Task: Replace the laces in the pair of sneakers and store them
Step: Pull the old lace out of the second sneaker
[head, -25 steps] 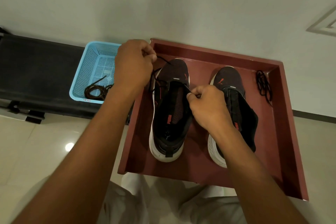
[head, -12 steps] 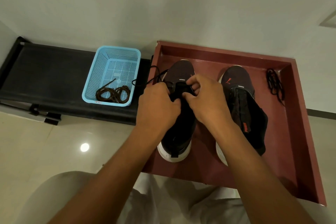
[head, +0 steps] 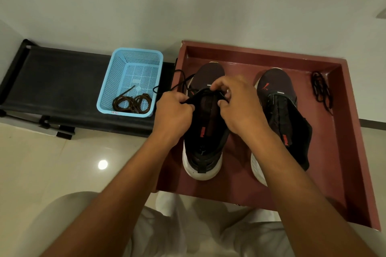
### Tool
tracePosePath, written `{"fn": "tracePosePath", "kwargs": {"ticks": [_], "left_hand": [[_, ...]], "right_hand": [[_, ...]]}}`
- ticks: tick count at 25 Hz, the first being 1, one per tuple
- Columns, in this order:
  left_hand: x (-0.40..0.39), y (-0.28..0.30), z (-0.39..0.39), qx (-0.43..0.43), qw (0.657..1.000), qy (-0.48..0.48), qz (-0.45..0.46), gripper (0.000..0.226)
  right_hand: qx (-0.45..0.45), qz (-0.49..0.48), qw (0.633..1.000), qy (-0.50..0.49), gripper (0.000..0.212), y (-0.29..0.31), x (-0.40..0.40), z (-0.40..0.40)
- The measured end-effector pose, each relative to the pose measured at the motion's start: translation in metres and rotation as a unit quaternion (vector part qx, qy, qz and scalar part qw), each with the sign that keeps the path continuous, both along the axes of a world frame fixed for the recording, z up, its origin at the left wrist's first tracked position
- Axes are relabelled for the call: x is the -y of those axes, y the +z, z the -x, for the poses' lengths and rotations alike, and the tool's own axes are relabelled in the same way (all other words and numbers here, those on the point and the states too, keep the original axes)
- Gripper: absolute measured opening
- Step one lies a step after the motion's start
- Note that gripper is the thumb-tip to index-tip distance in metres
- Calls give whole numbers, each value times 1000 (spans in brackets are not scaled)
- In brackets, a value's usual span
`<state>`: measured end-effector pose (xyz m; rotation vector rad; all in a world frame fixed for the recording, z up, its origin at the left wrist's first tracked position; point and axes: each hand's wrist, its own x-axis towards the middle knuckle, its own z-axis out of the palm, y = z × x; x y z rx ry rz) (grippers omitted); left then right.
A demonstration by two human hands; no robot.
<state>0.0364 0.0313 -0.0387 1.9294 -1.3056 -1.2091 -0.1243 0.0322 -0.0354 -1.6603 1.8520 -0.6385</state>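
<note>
Black knit sneaker with white sole and red lettering (head: pixel 203 131), sitting on the left side of the shallow dark-red wooden tray (head: pixel 353 152), toe pointing away. Being worked at the eyelet area by both hands: left hand (head: pixel 174 113) curling its fingers round the near-left edge of the throat and pinching what looks like thin black lace (head: pixel 181 81); right hand (head: pixel 238 104) pinching the opposite edge, thumb and forefinger closed on fabric or lace, exact contact hidden by the fingers. Lace trailing loose from the toe end out over the tray's left rim.

Matching black sneaker (head: pixel 279 115) resting just beside, on the right, tongue flopping open, apparently unlaced. Bundle of black laces (head: pixel 321 89) lying by the tray's right wall, well apart from both shoes. Off the tray to the left, light-blue perforated plastic basket (head: pixel 117 81) holding coiled dark-brown laces (head: pixel 132 102), standing on a low black rack (head: pixel 56 81) against the wall.

Likely threading the first shoe, early in the task. Risking a skipped or crossed eyelet, black lace on black knit being hard to distinguish; risking the loose tail pulling right through under uneven tension.
</note>
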Motion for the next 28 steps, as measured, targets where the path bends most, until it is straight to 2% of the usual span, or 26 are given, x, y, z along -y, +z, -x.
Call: {"fn": "tracePosePath", "kwargs": {"ticks": [3,8,10,13,16,20,25,28], "left_hand": [[2,-2,-1,10,1000,-14,15,10],[3,-6,-3,13,999,-31,25,9],[3,-8,-3,17,999,-36,26,10],[4,-10,-2,25,999,-38,30,10],[5,-11,-1,43,997,-43,36,11],[6,-14,-2,58,997,-43,41,9],[7,-13,-3,56,997,-44,40,9],[7,-11,-2,58,997,-45,40,9]], "right_hand": [[-61,8,996,60,32,5,6,-4],[-85,46,992,85,18,6,19,-9],[-101,54,990,85,16,3,23,-12],[-120,61,989,57,2,0,23,-16],[-141,68,986,58,9,0,22,-16],[-80,45,995,28,15,-1,22,-8],[10,22,990,-137,25,13,26,21],[-8,19,993,-113,16,10,27,27]]}}
